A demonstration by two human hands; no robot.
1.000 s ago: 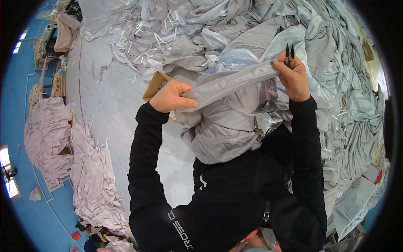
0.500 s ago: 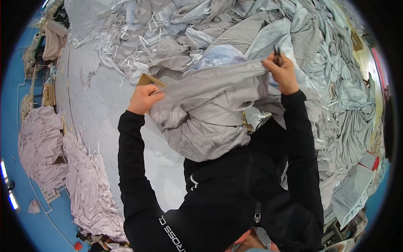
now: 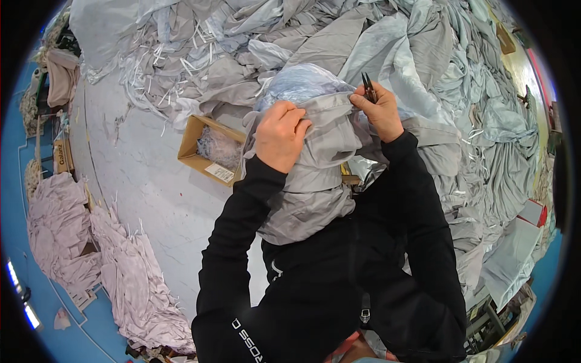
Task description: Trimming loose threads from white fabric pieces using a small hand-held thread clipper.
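A grey fabric piece [image 3: 308, 202] hangs bunched in front of my body, its seamed upper edge held up between my hands. My left hand [image 3: 281, 136] is closed, pinching that edge. My right hand [image 3: 378, 112] pinches the edge a short way to the right. Black thread snips [image 3: 368, 88] are also in my right hand, their points upward out of the fist. A pale blue patterned cloth [image 3: 305, 83] bulges just beyond the edge. The lower part of the grey piece lies folded against my black jacket.
An open cardboard box [image 3: 192, 151] with tangled thread scraps sits left of my left hand on the pale table [image 3: 145, 193]. Heaped grey and light blue fabric [image 3: 339, 39] spreads across the far side and right. Pinkish fabric piles [image 3: 63, 224] lie at the left.
My left hand has moved right along the edge, close to my right hand, uncovering the cardboard box. My right hand has shifted slightly left. The stretched fabric span is now shorter.
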